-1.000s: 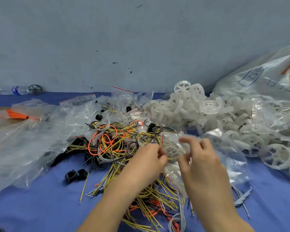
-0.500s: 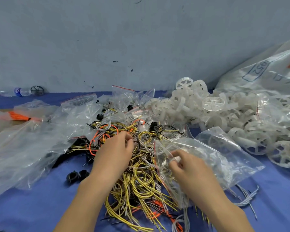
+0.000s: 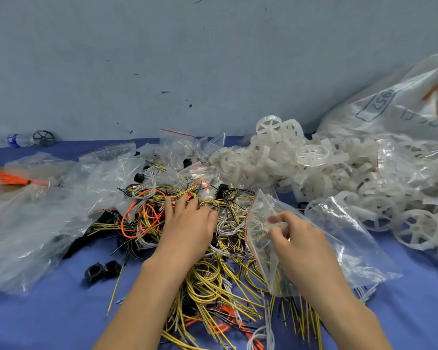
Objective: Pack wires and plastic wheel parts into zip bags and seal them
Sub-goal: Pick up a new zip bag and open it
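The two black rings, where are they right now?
Head view, lower left: the black rings lie on the blue cloth, left of the left hand, beside the wire pile.

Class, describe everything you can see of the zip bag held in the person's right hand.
The zip bag is clear, crinkled, glossy plastic with a red line along its mouth edge, which faces left toward the wire pile. The right hand pinches it near the mouth, thumb and fingers on the film. It lies slanted over the yellow wires, its far end resting on the blue cloth. What is inside cannot be told.
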